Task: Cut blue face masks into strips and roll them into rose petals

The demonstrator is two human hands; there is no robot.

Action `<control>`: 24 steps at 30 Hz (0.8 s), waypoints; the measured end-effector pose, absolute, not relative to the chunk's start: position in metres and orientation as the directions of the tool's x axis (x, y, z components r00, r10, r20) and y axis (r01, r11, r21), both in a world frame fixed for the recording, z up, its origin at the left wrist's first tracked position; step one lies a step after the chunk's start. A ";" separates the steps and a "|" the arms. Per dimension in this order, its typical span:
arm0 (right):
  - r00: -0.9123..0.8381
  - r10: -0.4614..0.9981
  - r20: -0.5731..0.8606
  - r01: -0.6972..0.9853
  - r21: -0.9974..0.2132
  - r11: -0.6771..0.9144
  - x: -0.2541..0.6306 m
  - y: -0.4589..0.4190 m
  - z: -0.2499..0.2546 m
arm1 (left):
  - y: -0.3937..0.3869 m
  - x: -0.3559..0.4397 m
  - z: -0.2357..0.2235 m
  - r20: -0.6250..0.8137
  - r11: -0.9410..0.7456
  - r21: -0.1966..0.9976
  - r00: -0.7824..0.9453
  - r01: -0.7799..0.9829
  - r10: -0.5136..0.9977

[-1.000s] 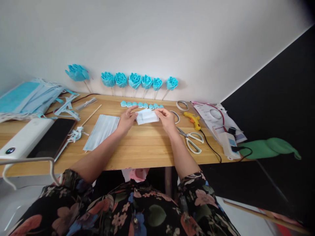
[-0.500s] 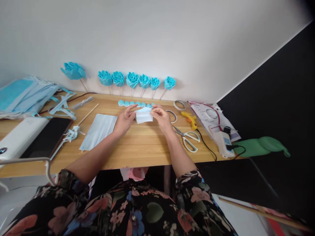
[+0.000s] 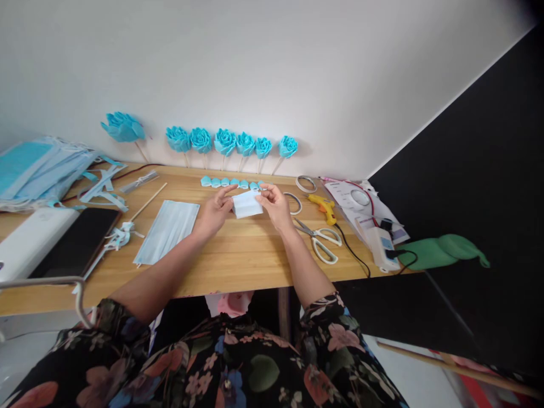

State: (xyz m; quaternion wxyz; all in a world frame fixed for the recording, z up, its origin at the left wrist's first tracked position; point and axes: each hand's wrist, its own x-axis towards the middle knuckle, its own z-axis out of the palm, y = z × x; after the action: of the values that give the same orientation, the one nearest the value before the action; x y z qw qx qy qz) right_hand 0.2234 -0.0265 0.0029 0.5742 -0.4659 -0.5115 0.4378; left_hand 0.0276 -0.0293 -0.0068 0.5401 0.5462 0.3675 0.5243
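A small pale blue-white piece of mask fabric (image 3: 247, 204) is held up between my two hands, above the wooden table (image 3: 238, 260). My left hand (image 3: 216, 212) pinches its left edge, index finger stretched along the top. On the other side, my right hand (image 3: 274, 206) grips its upper right corner between thumb and fingers. Just behind lies a row of small folded blue pieces (image 3: 225, 182), partly covered by my fingertips. A flat face mask (image 3: 169, 231) rests left of my left hand.
Several blue fabric roses (image 3: 225, 141) on sticks lean against the wall. To the right lie tape rolls (image 3: 306, 183), a yellow glue gun (image 3: 323, 208), scissors (image 3: 321, 238) and a power strip (image 3: 383, 249). Leftward are a mask pile (image 3: 42, 170), a phone (image 3: 76, 243) and a white power bank (image 3: 36, 241).
The fabric piece has tilted, and its upper blue part now looks paler and flatter. Both hands stay on it. The whole view has shifted slightly.
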 end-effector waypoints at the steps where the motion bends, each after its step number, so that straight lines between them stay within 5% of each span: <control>1: 0.098 0.980 0.174 -0.032 -0.983 0.178 0.223 -0.026 0.003 | -0.029 0.028 -0.007 0.178 -0.149 0.975 0.177 -0.165 0.968; 15: 0.178 0.953 0.245 0.023 -0.969 0.245 0.229 -0.026 0.006 | -0.027 0.026 -0.005 0.153 -0.122 0.970 0.137 -0.210 0.979; 24: -0.078 0.983 0.169 0.042 -0.984 0.173 0.238 -0.040 0.026 | -0.026 0.026 -0.006 0.144 -0.119 0.972 0.116 -0.201 0.983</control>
State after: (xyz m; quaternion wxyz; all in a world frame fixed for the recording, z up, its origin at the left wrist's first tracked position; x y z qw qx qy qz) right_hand 0.2381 -0.0402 0.0260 0.5099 -0.4486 -0.5713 0.4609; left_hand 0.0256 -0.0261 -0.0063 0.5432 0.5126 0.3812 0.5448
